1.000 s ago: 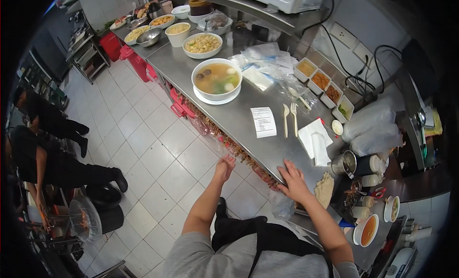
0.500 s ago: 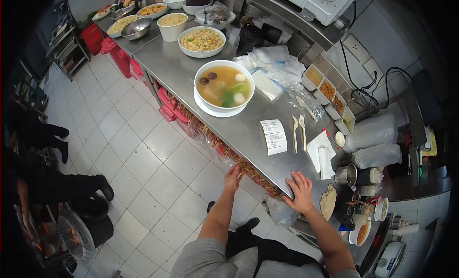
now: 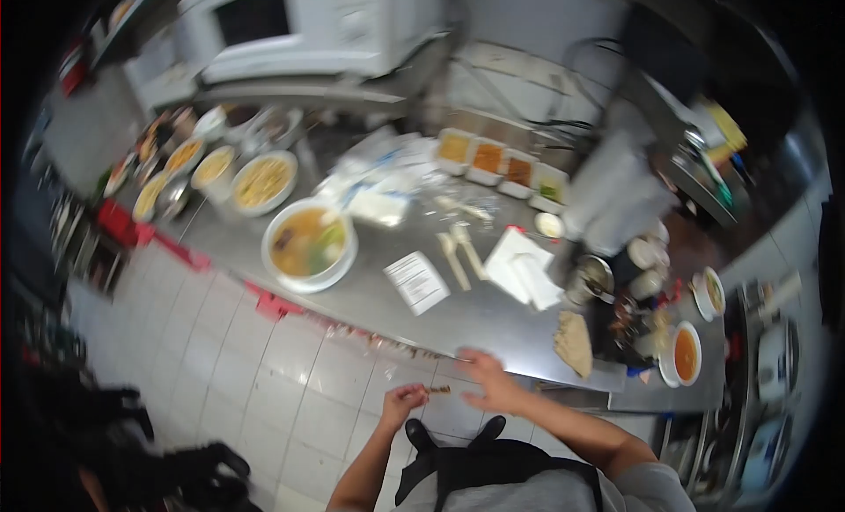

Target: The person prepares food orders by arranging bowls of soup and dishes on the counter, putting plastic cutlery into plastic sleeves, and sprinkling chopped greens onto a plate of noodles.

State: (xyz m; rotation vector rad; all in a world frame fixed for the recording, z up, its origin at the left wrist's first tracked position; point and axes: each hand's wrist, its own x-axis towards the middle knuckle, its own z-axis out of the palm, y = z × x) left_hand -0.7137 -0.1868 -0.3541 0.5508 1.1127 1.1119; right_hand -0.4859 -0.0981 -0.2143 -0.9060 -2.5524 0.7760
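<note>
My left hand (image 3: 404, 405) is in front of the counter's edge, fingers pinched together. A small brown strip (image 3: 438, 390), too blurred to name, sticks out from its fingertips. My right hand (image 3: 490, 382) is open, fingers spread, close to the steel counter's (image 3: 352, 323) front edge; contact is unclear. Nearest on the counter are a printed receipt (image 3: 416, 283), a pale spoon (image 3: 454, 262) and fork (image 3: 470, 251), and white napkins (image 3: 519, 267). To their left, a white bowl of soup (image 3: 308, 243) with dark and pale balls and greens sits on a plate.
Four-part food trays become several condiment tubs (image 3: 487, 162) at the back. Fried rice (image 3: 264, 183) and other dishes line the left. A tan cloth (image 3: 573, 345), a metal pot (image 3: 590, 279) and orange soup (image 3: 685, 353) are right. A microwave (image 3: 308, 32) is above; another person's dark-clothed legs (image 3: 176, 468) are lower left.
The view has swung and blurred. My right hand has lifted from its flat rest on the counter edge and moved nearer my left hand. The brown strip now shows at my left fingertips.
</note>
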